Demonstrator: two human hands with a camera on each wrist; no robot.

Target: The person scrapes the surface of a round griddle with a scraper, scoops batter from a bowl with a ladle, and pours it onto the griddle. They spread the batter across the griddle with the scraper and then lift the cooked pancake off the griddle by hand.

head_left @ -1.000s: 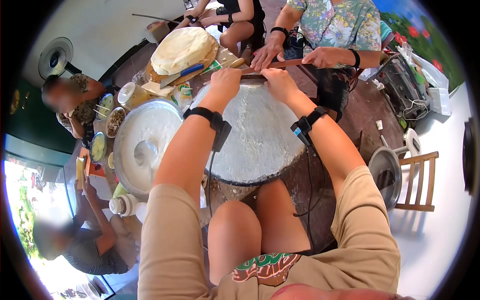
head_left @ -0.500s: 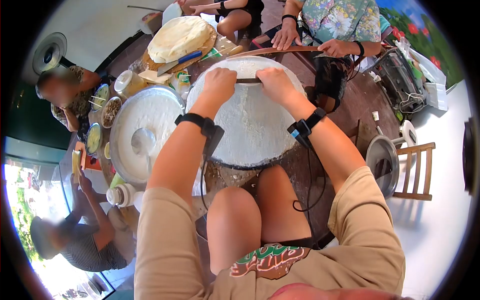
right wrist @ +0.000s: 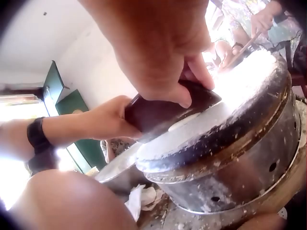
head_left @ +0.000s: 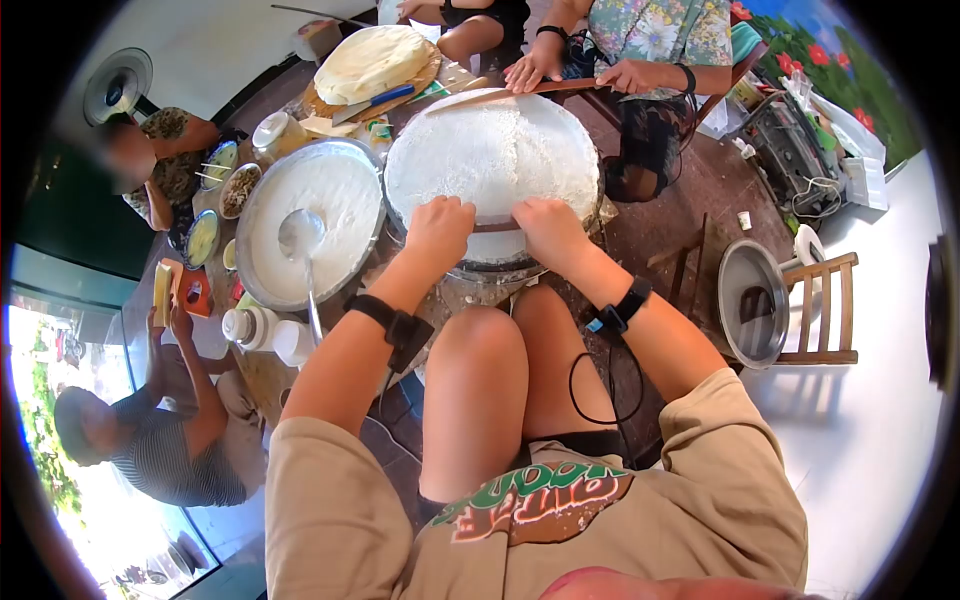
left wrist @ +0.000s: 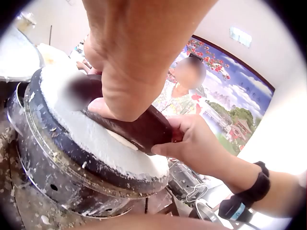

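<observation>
Both hands grip a dark brown curved scraper point(head_left: 493, 226), the left hand point(head_left: 440, 230) at one end and the right hand point(head_left: 550, 230) at the other. The scraper sits low over the near edge of a round griddle point(head_left: 420, 165) coated with white batter. In the left wrist view the scraper point(left wrist: 141, 132) tilts over the white surface, the thumbs on its near face. The right wrist view shows a pale smear point(right wrist: 184, 122) along its lower edge. Across the griddle, another person holds a long brown strip point(head_left: 560, 88) whose tip overlaps the far rim.
Left of the griddle stands a wide basin point(head_left: 262, 275) of white batter with a ladle point(head_left: 300, 235) in it. Beyond are a stack of pale flatbreads point(head_left: 370, 62) and a blue-handled knife point(head_left: 390, 95). A metal basin point(head_left: 735, 330) sits right, by a wooden chair point(head_left: 835, 305).
Both hands have drawn the scraper from the griddle's far edge to its near edge, toward the body. The other person's strip, lifted off, now reaches over the far rim.
</observation>
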